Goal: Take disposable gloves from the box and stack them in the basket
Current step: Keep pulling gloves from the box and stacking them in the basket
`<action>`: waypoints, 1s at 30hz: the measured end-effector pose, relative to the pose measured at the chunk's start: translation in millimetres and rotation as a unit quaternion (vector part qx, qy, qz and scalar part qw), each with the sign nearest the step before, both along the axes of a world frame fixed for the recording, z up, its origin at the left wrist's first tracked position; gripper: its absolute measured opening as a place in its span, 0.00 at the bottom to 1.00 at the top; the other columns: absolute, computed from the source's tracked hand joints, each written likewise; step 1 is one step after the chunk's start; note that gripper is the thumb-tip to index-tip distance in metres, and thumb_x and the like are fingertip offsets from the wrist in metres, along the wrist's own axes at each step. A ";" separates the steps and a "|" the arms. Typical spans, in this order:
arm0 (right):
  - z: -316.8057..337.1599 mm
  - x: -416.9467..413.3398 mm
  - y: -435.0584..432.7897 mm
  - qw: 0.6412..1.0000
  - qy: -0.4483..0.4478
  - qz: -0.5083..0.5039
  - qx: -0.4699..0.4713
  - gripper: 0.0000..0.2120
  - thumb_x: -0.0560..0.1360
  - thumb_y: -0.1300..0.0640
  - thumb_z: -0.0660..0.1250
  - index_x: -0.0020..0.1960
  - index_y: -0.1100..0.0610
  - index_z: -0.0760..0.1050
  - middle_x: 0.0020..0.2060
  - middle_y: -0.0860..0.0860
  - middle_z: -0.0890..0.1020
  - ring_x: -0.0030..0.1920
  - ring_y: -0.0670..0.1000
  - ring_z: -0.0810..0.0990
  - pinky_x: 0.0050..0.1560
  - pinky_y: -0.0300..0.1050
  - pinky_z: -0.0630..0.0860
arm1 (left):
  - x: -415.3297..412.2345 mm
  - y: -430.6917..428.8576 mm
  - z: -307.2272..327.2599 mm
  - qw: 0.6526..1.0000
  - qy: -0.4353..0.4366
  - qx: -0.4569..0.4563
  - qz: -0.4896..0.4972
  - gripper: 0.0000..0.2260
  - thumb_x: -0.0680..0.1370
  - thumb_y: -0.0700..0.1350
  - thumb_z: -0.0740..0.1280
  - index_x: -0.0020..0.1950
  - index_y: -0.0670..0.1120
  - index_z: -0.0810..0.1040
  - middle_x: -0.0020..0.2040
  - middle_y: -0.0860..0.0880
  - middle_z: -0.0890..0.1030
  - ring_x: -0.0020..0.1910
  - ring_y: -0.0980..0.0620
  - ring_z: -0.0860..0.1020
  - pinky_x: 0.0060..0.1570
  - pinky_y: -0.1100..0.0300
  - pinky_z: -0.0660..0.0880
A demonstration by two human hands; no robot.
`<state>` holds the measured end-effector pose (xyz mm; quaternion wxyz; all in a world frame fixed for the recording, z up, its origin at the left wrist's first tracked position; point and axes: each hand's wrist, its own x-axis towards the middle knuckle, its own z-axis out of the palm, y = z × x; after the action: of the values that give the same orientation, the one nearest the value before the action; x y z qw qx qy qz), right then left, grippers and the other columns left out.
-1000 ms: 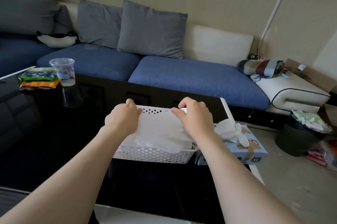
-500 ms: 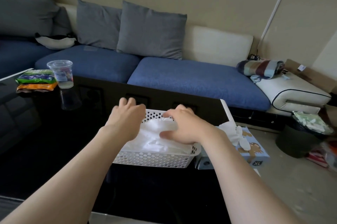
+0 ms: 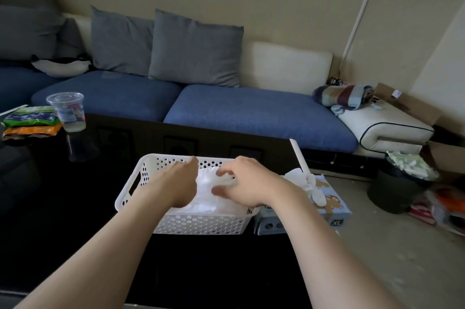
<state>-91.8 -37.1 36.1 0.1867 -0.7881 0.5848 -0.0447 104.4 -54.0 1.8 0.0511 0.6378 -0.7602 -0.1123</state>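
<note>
Two hands, left hand (image 3: 179, 184) and right hand (image 3: 245, 182), are drawing close together atop the gloves (image 3: 208, 201) in the basket (image 3: 201, 224), no longer spreading one at the far rim; pinching or pressing: cannot tell; placement is probably finishing; box (image 3: 336, 210) is sitting just beside.

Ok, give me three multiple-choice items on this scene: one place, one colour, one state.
1. The glove box stands: A. left of the basket B. right of it C. inside it.
2. The basket is: A. white B. blue C. black.
3. The glove box is: A. sealed B. open, gloves sticking out C. crushed flat.
Answers: 1 B, it sits beside the basket's right end; 2 A, its perforated walls are white; 3 B, white gloves poke from its top.
</note>
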 end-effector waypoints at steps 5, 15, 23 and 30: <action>-1.6 -32.9 1.9 0.969 -0.012 -0.168 -0.183 0.06 0.81 0.56 0.69 0.56 0.50 0.84 0.50 0.50 0.84 0.54 0.56 0.82 0.53 0.54 0.82 | -31.3 5.0 6.0 0.990 0.084 -0.112 -0.029 0.03 0.83 0.45 0.61 0.56 0.50 0.73 0.46 0.52 0.78 0.41 0.50 0.78 0.37 0.53 0.76; -4.2 -89.4 15.2 0.953 0.036 -0.290 -0.081 0.20 0.76 0.59 0.71 0.68 0.52 0.76 0.63 0.56 0.76 0.62 0.60 0.76 0.59 0.52 0.75 | -93.0 9.7 -6.0 0.959 0.135 -0.130 -0.211 0.09 0.82 0.53 0.66 0.60 0.54 0.79 0.57 0.54 0.76 0.59 0.52 0.72 0.60 0.53 0.73; -11.8 -111.9 15.9 0.966 -0.014 -0.259 -0.014 0.12 0.77 0.61 0.67 0.56 0.50 0.84 0.51 0.54 0.83 0.48 0.56 0.83 0.48 0.48 0.82 | -124.4 14.0 -15.1 0.971 0.028 -0.092 -0.220 0.20 0.75 0.68 0.69 0.62 0.60 0.77 0.63 0.56 0.72 0.65 0.50 0.64 0.63 0.49 0.61; -11.3 -124.4 20.7 0.979 -0.034 -0.199 0.016 0.09 0.80 0.47 0.73 0.56 0.49 0.81 0.48 0.51 0.82 0.43 0.52 0.83 0.38 0.44 0.79 | -126.2 14.0 -12.0 0.973 -0.023 -0.067 -0.221 0.27 0.69 0.75 0.69 0.59 0.59 0.78 0.56 0.59 0.77 0.62 0.52 0.62 0.63 0.46 0.59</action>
<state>-216.2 -16.4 24.8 0.2064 -0.6506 0.7242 -0.0979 -21.9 -40.0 -10.3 0.0498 0.4519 -0.8890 -0.0552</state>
